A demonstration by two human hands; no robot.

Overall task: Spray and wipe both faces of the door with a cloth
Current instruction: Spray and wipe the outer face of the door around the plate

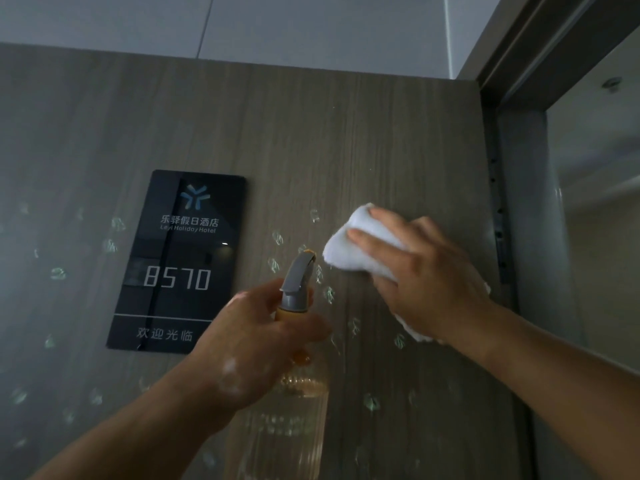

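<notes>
A grey wood-grain door [346, 140] fills the view, dotted with wet spray droplets. My left hand [256, 337] grips a clear spray bottle [294, 410] with a grey and orange nozzle, pointed up at the door just left of the cloth. My right hand [426, 275] presses a white cloth [360, 247] flat against the door's right part, fingers spread over it. Part of the cloth is hidden under my palm.
A black room sign [180, 261] reading 8570 is fixed to the door at left. The door's right edge and a dark metal frame [509, 202] run down the right side, with a room interior beyond. The ceiling is above.
</notes>
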